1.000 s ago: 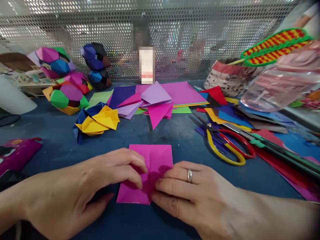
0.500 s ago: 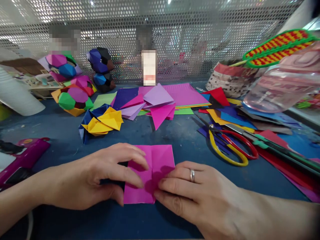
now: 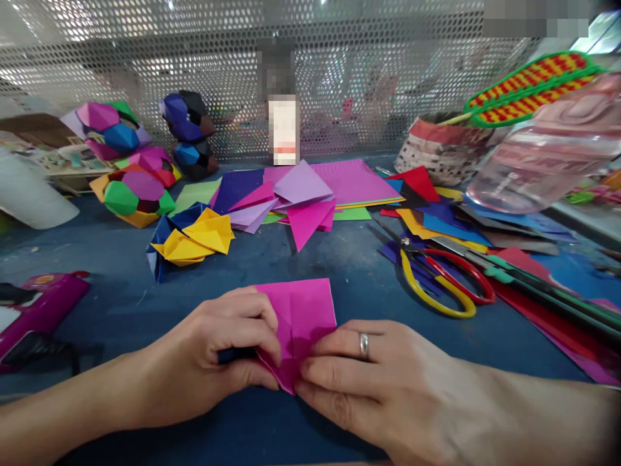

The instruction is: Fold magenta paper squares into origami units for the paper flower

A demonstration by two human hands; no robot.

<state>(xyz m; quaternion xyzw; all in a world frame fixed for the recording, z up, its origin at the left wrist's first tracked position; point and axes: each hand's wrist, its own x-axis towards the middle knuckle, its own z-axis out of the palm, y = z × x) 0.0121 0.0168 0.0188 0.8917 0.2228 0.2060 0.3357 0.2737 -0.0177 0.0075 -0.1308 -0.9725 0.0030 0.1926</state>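
Note:
A creased magenta paper (image 3: pixel 310 304) lies on the dark blue table between my hands. My left hand (image 3: pixel 233 349) has its thumb and fingers closed on the paper's lower left part, where the corner is bent inward. On the right side, my right hand (image 3: pixel 359 375), with a ring on one finger, presses its fingertips together on the paper's lower right part. The lower corners of the sheet are partly hidden by my fingers.
Yellow and blue folded pieces (image 3: pixel 194 239) lie beyond my left hand. Scissors (image 3: pixel 436 278), a cutter (image 3: pixel 524 278) and paper sheets are at right. Loose paper (image 3: pixel 359 184), paper balls (image 3: pixel 140 188), a bottle (image 3: pixel 528 162) and a magenta device (image 3: pixel 43 304) surround the work area.
My left fingers have closed in toward the thumb, and the paper's lower left corner has been lifted and bent inward. My right hand remains on the paper. The view has shifted slightly.

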